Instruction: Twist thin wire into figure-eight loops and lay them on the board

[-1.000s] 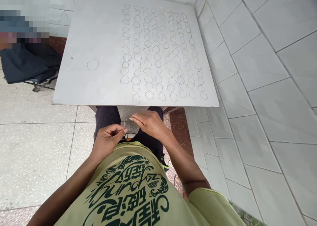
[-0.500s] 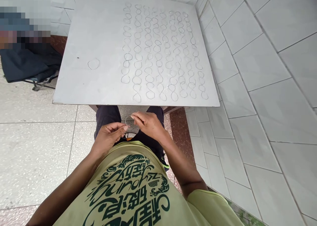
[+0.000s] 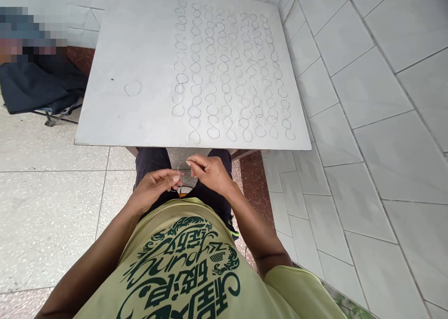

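Just below the near edge of the white board [image 3: 140, 53], your left hand [image 3: 154, 187] and right hand [image 3: 211, 172] each pinch the thin wire loop [image 3: 179, 169]; bend slowly, fingertips close, for an even curve.

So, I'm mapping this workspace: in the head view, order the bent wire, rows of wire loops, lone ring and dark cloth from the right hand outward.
1. bent wire, pinched in the right hand, at its left.
2. rows of wire loops, ahead on the white board.
3. lone ring, ahead-left on the board.
4. dark cloth, far left, beyond the board.
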Tool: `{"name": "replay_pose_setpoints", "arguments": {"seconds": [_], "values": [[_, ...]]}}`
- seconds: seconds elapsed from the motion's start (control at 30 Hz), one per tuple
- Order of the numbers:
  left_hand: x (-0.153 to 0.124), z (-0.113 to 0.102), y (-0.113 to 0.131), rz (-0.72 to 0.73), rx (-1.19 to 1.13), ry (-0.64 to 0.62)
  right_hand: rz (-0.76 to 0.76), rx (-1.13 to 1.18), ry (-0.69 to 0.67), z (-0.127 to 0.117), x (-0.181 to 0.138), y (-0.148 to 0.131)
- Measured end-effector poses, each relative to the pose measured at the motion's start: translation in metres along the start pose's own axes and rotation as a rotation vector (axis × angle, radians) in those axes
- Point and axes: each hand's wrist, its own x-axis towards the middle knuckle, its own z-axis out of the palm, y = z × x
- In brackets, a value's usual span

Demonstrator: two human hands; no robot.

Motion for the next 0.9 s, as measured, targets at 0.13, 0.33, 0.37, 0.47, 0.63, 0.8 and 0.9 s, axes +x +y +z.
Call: {"name": "replay_pose_setpoints", "arguments": {"seconds": [0.13,0.33,0.37,0.47,0.63,0.8,0.9], "values": [[0.002,0.003,0.0,-0.065,-0.018,-0.048,0.002,-0.022,-0.049,-0.001,0.0,0.0],[0.003,0.01,-0.005,-0.044,-0.002,0.048,0.067,-0.116,-0.083,-0.001,0.001,-0.003],[0.003,0.012,-0.007,-0.028,0.018,0.07,0.096,-0.124,-0.058,0.002,0.001,-0.004],[0.002,0.018,-0.011,0.032,0.099,0.151,0.194,-0.094,0.059,0.017,0.002,-0.003],[0.003,0.024,-0.018,0.174,0.194,0.235,0.296,0.04,0.256,0.046,0.0,-0.003],[0.004,0.017,-0.017,0.151,0.116,0.178,0.269,0.116,0.106,0.033,-0.002,-0.004],[0.004,0.009,-0.013,0.085,-0.026,0.085,0.179,0.175,0.01,0.008,-0.005,-0.004]]}}
